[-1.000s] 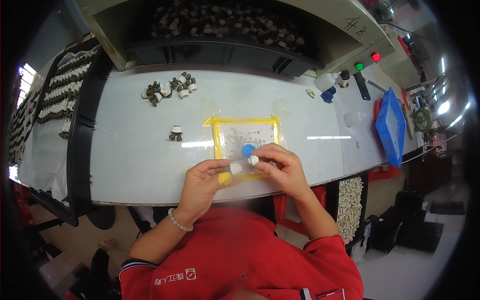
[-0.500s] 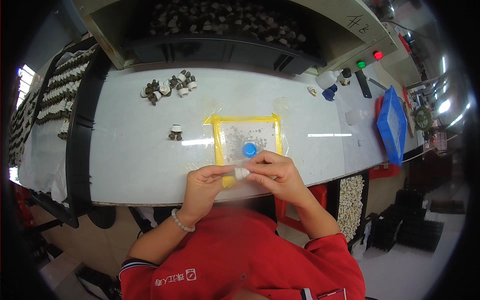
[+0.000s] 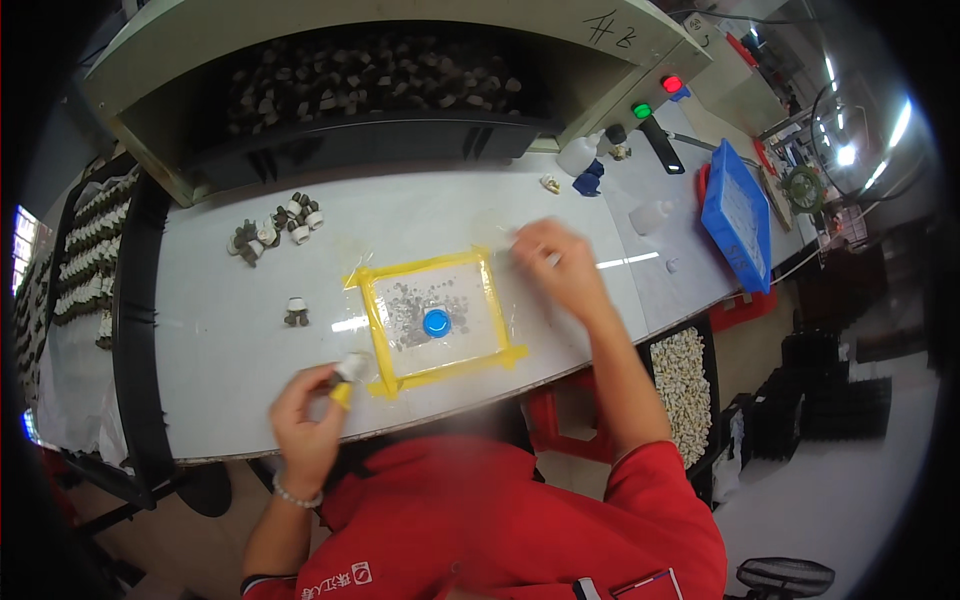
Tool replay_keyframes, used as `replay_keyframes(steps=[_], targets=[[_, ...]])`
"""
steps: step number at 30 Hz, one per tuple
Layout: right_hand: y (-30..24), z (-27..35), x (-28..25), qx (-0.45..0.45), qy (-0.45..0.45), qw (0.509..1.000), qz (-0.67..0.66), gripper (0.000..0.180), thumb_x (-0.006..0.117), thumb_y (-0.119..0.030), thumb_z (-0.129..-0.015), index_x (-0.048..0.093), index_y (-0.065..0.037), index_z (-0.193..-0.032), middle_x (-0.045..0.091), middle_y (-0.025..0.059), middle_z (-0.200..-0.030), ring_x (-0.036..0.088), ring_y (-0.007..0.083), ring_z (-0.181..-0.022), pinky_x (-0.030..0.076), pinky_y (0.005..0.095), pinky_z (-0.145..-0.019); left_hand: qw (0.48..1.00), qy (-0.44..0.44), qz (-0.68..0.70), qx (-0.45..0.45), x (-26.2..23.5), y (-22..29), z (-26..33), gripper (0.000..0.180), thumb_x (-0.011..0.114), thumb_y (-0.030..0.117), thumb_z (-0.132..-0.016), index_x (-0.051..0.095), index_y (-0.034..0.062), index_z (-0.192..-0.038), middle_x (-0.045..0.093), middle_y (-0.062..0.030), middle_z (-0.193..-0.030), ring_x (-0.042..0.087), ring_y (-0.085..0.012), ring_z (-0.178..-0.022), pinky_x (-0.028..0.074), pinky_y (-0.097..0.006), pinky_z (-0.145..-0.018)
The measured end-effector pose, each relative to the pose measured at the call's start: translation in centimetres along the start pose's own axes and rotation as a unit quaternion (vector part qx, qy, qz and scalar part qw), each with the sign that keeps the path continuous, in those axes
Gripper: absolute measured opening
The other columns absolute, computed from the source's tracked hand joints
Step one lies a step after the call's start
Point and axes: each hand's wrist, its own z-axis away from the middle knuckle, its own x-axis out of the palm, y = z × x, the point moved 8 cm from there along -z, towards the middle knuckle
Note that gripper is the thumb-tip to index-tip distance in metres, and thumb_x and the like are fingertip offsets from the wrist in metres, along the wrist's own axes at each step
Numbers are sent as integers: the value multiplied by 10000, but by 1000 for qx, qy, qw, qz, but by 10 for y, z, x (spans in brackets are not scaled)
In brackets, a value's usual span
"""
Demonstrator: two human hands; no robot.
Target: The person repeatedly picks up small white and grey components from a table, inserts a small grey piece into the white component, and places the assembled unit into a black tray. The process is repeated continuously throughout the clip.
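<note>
My left hand (image 3: 308, 420) pinches a small white-and-dark figure piece (image 3: 352, 366) near the table's front edge. Something yellow (image 3: 342, 394) shows just below the piece, at my fingertips. My right hand (image 3: 562, 265) is over the table, beyond the right side of a yellow-taped rectangle (image 3: 375, 330). Its fingers are curled together, and a small pale spot shows between them, too blurred to name. A blue round cap (image 3: 437, 322) sits inside the rectangle among grey spots. One similar figure piece (image 3: 297, 312) stands left of the rectangle.
Several more pieces lie in a cluster (image 3: 270, 232) at back left. A black bin (image 3: 350, 150) full of pieces stands under the beige housing. A white bottle (image 3: 578, 155), a dark blue crumpled item (image 3: 588, 180) and a blue tray (image 3: 735, 215) are to the right.
My hands have moved apart. The left keeps the white piece and has gone left; the right has let go of it and reached away to the far right. The view has shifted too.
</note>
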Motion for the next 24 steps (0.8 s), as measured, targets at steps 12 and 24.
replay_keyframes(steps=[12,24], targets=[[77,-57,-25,23,106,984,142,253,637,-161,-802,662,8,-989,642,145,-909,597,267,-796,469,355,-716,923,83,-344,149,-46,40,-26,366,696,26,-682,598,-24,-1031,582,-194,-1040,536,-367,-993,444,-412,-863],[-71,26,59,-99,-158,982,13,208,683,-64,-765,677,-29,-970,615,81,-843,592,186,-711,479,275,-639,907,-34,-401,127,-4,21,-74,343,614,-24,-675,595,-35,-1017,571,-175,-985,566,-323,-868,475,-372,-778]])
